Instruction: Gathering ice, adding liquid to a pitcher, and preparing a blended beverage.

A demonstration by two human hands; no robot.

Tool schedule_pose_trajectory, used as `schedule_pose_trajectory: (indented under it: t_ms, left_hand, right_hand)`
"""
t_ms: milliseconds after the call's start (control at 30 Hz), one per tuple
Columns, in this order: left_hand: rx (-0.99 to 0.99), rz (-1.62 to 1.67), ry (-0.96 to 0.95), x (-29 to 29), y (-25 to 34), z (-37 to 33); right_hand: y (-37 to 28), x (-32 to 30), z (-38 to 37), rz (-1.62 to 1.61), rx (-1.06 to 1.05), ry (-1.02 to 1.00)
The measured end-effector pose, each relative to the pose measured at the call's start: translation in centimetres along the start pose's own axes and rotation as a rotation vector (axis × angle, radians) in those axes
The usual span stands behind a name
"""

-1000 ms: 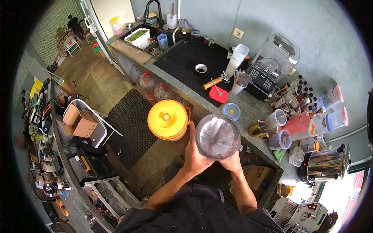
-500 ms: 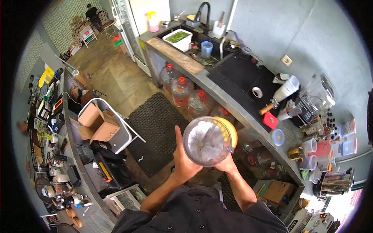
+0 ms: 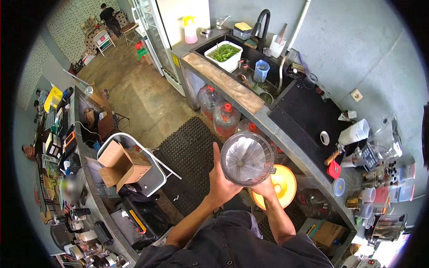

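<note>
Between my hands, in front of my chest, is a clear round brewing vessel (image 3: 237,177) seen from above. A pleated white paper filter (image 3: 247,157) lines its inside. My left hand (image 3: 222,186) grips the vessel's left side, one finger pointing up along the wall and the others hidden behind it. Under the right side, my right hand (image 3: 267,188) supports the vessel near a small tab on its rim; most of those fingers are hidden. Just beyond my right wrist, lower down, is a yellow round disc-shaped top (image 3: 286,185).
The counter (image 3: 286,127) on the right carries a black mat (image 3: 299,111), a sink with a white tub of greens (image 3: 225,52), and a blender (image 3: 384,140). Large bottles (image 3: 225,118) stand beneath it. At left are a folding chair (image 3: 156,183) with a cardboard box (image 3: 127,167) and a cluttered counter.
My view has shifted, and the vessel with both hands appears slightly further right. The yellow round top, partly behind the vessel before, now shows beside my right wrist.
</note>
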State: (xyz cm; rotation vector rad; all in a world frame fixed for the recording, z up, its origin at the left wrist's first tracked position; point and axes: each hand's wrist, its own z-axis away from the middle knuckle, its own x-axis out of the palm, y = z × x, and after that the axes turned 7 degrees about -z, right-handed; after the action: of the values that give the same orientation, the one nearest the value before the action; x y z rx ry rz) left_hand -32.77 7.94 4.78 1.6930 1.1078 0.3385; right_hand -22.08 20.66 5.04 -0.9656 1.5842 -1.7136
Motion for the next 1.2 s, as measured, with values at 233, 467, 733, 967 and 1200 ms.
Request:
schedule_pose_trajectory:
  t_ms: [233,467,733,967,1200]
  left_hand:
    - [0.013,0.058,-0.03,2.1,-7.0,-13.2]
    - [0.094,0.096,-0.081,4.8,-13.4,-28.0]
    - [0.121,0.221,-0.234,7.3,-18.7,-41.5]
    - [0.193,0.35,-0.437,8.2,-22.5,-50.4]
    - [0.139,0.39,-0.659,9.6,-25.4,-55.7]
  right_hand:
    - [0.2,-2.2,-15.1,0.083,-0.038,0.004]
    - [-1.9,-4.6,-29.0,0.248,0.002,0.159]
    - [-7.5,-4.4,-40.6,0.092,-0.128,0.45]
    - [-8.9,-3.8,-47.8,-0.19,-0.164,0.616]
    - [-8.4,-2.4,-51.3,-0.201,-0.215,0.904]
